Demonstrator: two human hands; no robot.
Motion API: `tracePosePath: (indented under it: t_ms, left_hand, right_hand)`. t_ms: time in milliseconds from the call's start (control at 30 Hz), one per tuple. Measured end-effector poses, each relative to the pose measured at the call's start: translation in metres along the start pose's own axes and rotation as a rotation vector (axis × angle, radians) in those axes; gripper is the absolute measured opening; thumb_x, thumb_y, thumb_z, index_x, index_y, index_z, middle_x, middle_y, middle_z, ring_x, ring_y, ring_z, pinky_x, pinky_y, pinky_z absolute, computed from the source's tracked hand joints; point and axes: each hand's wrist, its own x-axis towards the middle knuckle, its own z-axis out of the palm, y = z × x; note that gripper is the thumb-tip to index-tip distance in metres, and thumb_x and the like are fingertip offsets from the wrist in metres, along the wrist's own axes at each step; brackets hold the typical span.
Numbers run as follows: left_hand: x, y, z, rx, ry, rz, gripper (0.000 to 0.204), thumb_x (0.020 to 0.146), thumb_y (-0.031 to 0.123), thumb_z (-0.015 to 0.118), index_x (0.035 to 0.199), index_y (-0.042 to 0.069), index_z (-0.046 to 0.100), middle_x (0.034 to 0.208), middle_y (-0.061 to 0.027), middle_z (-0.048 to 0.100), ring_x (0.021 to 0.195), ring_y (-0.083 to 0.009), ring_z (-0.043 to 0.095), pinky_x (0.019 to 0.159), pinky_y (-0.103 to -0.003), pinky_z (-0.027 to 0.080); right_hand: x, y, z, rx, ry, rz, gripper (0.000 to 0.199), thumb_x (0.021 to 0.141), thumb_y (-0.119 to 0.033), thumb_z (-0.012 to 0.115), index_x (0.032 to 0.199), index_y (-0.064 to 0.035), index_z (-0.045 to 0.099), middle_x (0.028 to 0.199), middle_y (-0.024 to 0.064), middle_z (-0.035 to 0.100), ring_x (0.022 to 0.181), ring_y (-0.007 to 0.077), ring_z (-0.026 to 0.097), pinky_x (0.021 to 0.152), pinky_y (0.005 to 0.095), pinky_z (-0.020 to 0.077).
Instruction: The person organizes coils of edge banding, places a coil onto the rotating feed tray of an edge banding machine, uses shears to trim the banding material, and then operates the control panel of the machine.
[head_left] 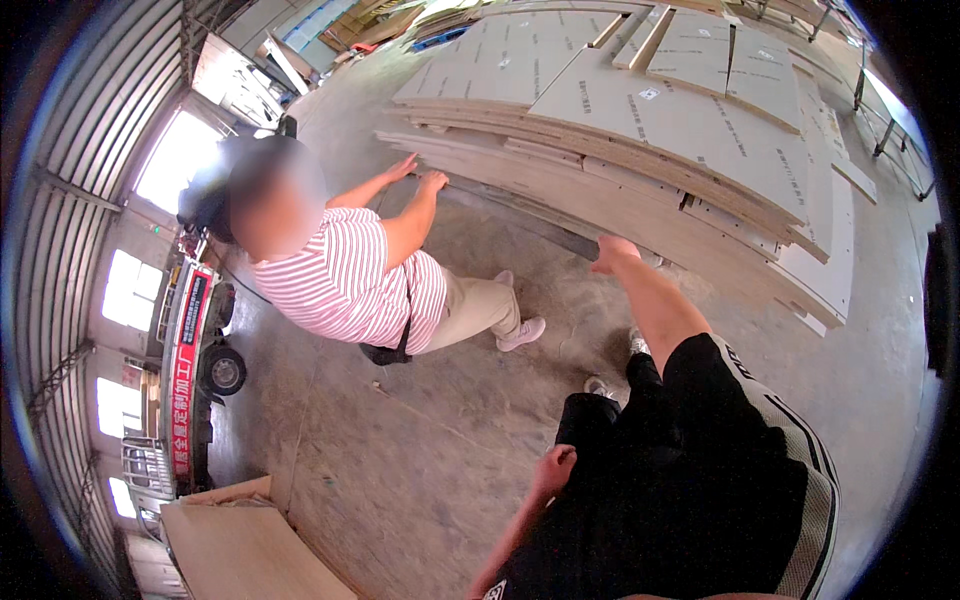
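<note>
My right hand (615,254) reaches out to the near end of a long, narrow board (550,232) beside a stack of panels. Its fingers are closed around that end. Lower down, my left hand (554,468) hangs in front of my dark trousers with its fingers curled and nothing showing in them. Across from me, a person in a striped shirt (335,275) leans toward the board's far end. One of that person's hands (433,181) rests at the board, and the other hand (402,167) is spread over the stack's edge.
Large grey-faced panels (690,120) lie in a tall stack, with loose strips (640,38) on top. A flatbed truck (185,370) with a red side banner stands at the left. A wooden panel (250,550) is at the lower left. Metal frames (885,130) stand at the far right.
</note>
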Motion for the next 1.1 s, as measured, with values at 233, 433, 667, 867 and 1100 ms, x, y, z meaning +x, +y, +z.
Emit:
tracePosePath:
  t_ms: [233,433,667,867,1100]
  left_hand:
    - [0.163,0.036,-0.081,0.322,0.020,0.283,0.024,0.091,0.027,0.064,0.104,0.006,0.064,0.091,-0.0163,0.071,0.087,-0.0336,0.070,0.076,-0.046,0.054]
    - [0.363,0.161,-0.199,1.005,0.334,0.559,0.063,0.081,0.017,0.067,0.140,0.008,0.047,0.149,-0.0175,0.044,0.142,-0.0340,0.036,0.118,-0.050,0.029]
    - [0.456,0.211,-0.266,1.304,-0.180,0.369,0.048,0.078,0.017,0.070,0.126,0.013,0.063,0.132,-0.0121,0.061,0.128,-0.0307,0.054,0.107,-0.047,0.043]
    - [0.425,0.169,-0.255,1.216,-0.136,0.428,0.032,0.075,0.019,0.071,0.107,0.015,0.073,0.113,-0.0134,0.071,0.108,-0.0328,0.067,0.092,-0.046,0.055]
    - [0.391,0.143,-0.218,1.151,-0.107,0.462,0.037,0.076,0.018,0.069,0.112,0.013,0.072,0.120,-0.0138,0.069,0.118,-0.0309,0.062,0.100,-0.044,0.050]
  right_hand:
    - [-0.023,-0.006,0.004,-0.127,-0.087,-0.012,0.058,0.071,-0.038,0.075,0.118,-0.0059,0.062,0.108,0.0169,0.071,0.102,0.0352,0.068,0.086,0.0477,0.0557]
    - [-0.064,-0.006,-0.009,-0.092,-0.115,0.046,0.057,0.071,-0.037,0.074,0.118,-0.0073,0.061,0.105,0.0172,0.071,0.100,0.0361,0.068,0.085,0.0473,0.0558]
    - [-0.080,-0.002,-0.019,-0.218,-0.222,0.145,0.064,0.072,-0.038,0.074,0.129,-0.0126,0.058,0.113,0.0146,0.071,0.103,0.0352,0.068,0.087,0.0453,0.0569]
    - [-0.114,0.003,0.002,-0.137,-0.143,0.223,0.046,0.069,-0.042,0.077,0.105,-0.0133,0.071,0.104,0.0126,0.073,0.100,0.0345,0.069,0.084,0.0454,0.0563]
    - [-0.146,0.036,0.018,-0.243,0.003,0.139,0.049,0.063,-0.043,0.081,0.102,-0.0154,0.071,0.097,0.0123,0.073,0.095,0.0325,0.069,0.084,0.0448,0.0553]
